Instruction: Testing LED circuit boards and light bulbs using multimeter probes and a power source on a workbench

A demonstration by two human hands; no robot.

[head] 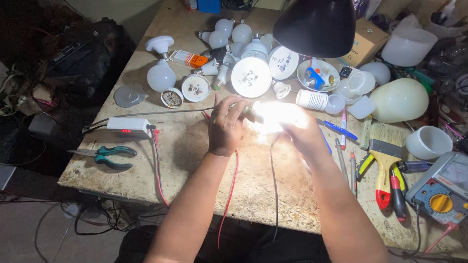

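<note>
Both hands at mid-bench (pixel 195 160) — left hand (pixel 225 127) just left of a lit lamp part (pixel 273 117), right hand (pixel 304 134) just right of it. Behind them, a cluster of bulbs (pixel 234 36) and lamp discs (pixel 251 77). Far left, a small meter box (pixel 127 126), pliers (pixel 107 157) in front of it. Far right — a brush (pixel 384 158), screwdrivers (pixel 397 187), then a multimeter (pixel 441 190) at the edge.

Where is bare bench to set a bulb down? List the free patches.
Bare wood lies between the white meter box and the left hand, and along the near edge between the green pliers and the red lead. Crowded: the bulb pile behind the hands, and the tools by the paintbrush on the right.
</note>
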